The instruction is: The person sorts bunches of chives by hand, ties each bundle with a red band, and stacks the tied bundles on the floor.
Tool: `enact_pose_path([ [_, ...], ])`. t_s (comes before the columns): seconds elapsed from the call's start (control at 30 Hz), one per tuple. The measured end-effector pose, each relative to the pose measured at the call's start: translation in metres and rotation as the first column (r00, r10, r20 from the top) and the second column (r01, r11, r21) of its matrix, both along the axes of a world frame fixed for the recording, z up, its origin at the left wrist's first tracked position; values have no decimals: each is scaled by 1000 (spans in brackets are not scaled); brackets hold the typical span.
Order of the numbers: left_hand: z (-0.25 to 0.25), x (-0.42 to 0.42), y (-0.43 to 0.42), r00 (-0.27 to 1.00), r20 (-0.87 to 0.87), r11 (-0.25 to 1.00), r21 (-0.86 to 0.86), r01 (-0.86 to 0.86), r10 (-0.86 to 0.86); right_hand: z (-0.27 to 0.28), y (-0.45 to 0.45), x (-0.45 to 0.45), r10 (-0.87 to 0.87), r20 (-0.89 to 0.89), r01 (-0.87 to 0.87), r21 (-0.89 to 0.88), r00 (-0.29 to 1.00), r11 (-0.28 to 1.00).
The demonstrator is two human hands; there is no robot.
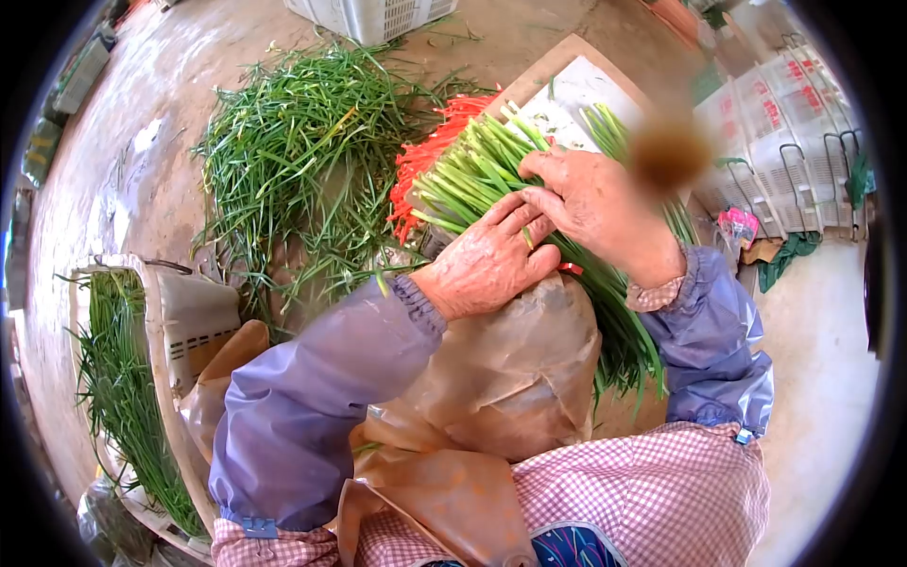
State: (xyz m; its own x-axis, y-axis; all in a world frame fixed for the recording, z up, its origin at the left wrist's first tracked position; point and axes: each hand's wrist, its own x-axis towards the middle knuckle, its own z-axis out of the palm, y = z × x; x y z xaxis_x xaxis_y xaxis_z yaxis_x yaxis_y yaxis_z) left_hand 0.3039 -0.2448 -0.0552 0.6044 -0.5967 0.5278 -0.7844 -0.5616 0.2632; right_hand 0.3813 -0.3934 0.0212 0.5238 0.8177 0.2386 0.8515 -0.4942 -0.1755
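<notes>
1. Left hand (pixel 491 257): laid over the bunch (pixel 463 180), fingers bent and close together, touching the stalks. Cannot tell what, if anything, is pinched beneath.
2. Right hand (pixel 600 203): meets the left at the bunch; thumb and fingers narrow, fingertips on the stalks. Exact grip hidden.
3. Bunch: green stalks, slanting under both hands. Cut ends point to upper left; leaves hang to lower right, beside the right sleeve (pixel 699 331).
4. Red strip (pixel 571 268): short end visible just beside the left thumb. Whether it encircles the bunch cannot be told.
5. Red ties (pixel 425 161): heaped just beyond the cut ends.
6. Board (pixel 543 71): brown, bearing a white sheet (pixel 578 94); more stalks (pixel 605 130) lie there, partly hidden by the right hand.
7. Brown sheet (pixel 510 364): creased, below the left hand, near the checked cloth (pixel 652 482). No lettering made out on either.
8. Loose greens (pixel 302 142): wide pile on the floor (pixel 170 57), left of the ties.
9. Left crate (pixel 194 317): slotted, white; long greens (pixel 132 397) within.
10. Far crate (pixel 383 17): white, top edge of view.
11. Right crates (pixel 775 113): white, red characters on the sides; too blurred to read.
12. Pink packet (pixel 737 227): beside those crates; print too small to read.
</notes>
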Motion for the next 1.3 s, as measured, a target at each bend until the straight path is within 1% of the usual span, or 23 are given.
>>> enact_pose_path([
  [0.03, 0, 1, -1, 1000, 15, 1000, -6, -6, 6, -2, 0, -2, -64, -10, 64, -28, 998, 998],
  [0.07, 0, 1, -1, 999, 29, 1000, -13, -15, 15, -2, 1, -3, -60, -12, 60, -27, 998, 998],
  [0.13, 0, 1, -1, 1000, 25, 1000, -8, -13, 14, 2, 0, -6, -53, -35, 46, -179, 998, 983],
  [0.27, -2, -1, -1, 1000, 12, 999, 30, -25, 25, 21, 2, -31, -43, -20, 36, -249, 999, 968],
  [0.33, -4, 0, -3, 993, 101, 998, 8, -55, 54, 33, 3, -40, -98, -30, 80, -372, 995, 925],
  [0.4, -3, -3, -2, 997, -30, 984, 165, -68, 74, 36, 2, -45, -83, -37, 65, -355, 996, 933],
  [0.47, -13, -3, -1, 996, 39, 987, 142, -81, 76, 43, 2, -47, -65, -42, 47, -339, 997, 940],
  [0.53, -16, -2, 2, 990, 111, 989, 115, -95, 82, 63, 4, -48, 191, -437, -279, -146, 879, 949],
  [0.57, -11, -1, 3, 999, -35, 1000, -3, -14, 14, 75, 11, -52, 141, -568, -246, -112, 811, 963],
  [0.6, -9, -1, 4, 982, -171, 990, -132, 58, -80, 74, 17, -52, 293, -651, -285, 121, 700, 951],
  [0.63, -11, -4, 9, 975, -153, 948, -297, 111, -162, 71, 23, -47, 364, -668, -274, 241, 649, 931],
  [0.7, -2, -6, 10, 983, -126, 963, -252, 98, -133, 65, 33, -34, 549, -671, -153, 555, 498, 818],
  [0.73, 7, -6, 5, 995, -100, 999, -49, 16, -21, 62, 31, -15, 494, -704, 63, 603, 511, 795],
  [0.77, 1, -4, 4, 1000, 31, 999, -44, -3, 5, 58, 30, 3, 454, -728, 272, 640, 513, 719],
  [0.8, 2, -5, 5, 1000, -27, 997, -71, 8, -10, 49, 22, 38, 225, -815, 551, 537, 534, 639],
  [0.87, -4, -4, 5, 1000, -15, 998, -68, 12, -13, -30, -46, 130, -112, -546, 289, 249, 830, 924],
  [0.9, -4, -5, 6, 1000, -6, 998, -66, 19, -19, -41, -50, 113, -247, -691, 496, 184, 679, 849],
  [0.93, -4, -6, 5, 999, -37, 996, -86, 11, -14, -60, -61, 115, -309, -697, 521, 107, 647, 847],
  [0.97, -5, -6, 5, 998, -70, 995, -104, 2, -9, -79, -68, 116, -442, -544, 521, -10, 713, 854],
  [1.0, -5, -7, 5, 998, -66, 995, -100, 7, -13, -87, -69, 109, -466, -482, 519, -29, 741, 854],
  [1.1, -5, -9, 7, 994, -109, 991, -136, 0, -15, -86, -53, 100, -525, -576, 580, -105, 627, 808],
  [1.17, -4, -9, 8, 992, -120, 989, -145, 7, -25, -82, -41, 96, -577, -349, 549, -187, 738, 815],
  [1.3, -1, -9, 9, 991, -129, 981, -192, 2, -27, -87, -29, 97, -572, -350, 536, -204, 742, 819],
])
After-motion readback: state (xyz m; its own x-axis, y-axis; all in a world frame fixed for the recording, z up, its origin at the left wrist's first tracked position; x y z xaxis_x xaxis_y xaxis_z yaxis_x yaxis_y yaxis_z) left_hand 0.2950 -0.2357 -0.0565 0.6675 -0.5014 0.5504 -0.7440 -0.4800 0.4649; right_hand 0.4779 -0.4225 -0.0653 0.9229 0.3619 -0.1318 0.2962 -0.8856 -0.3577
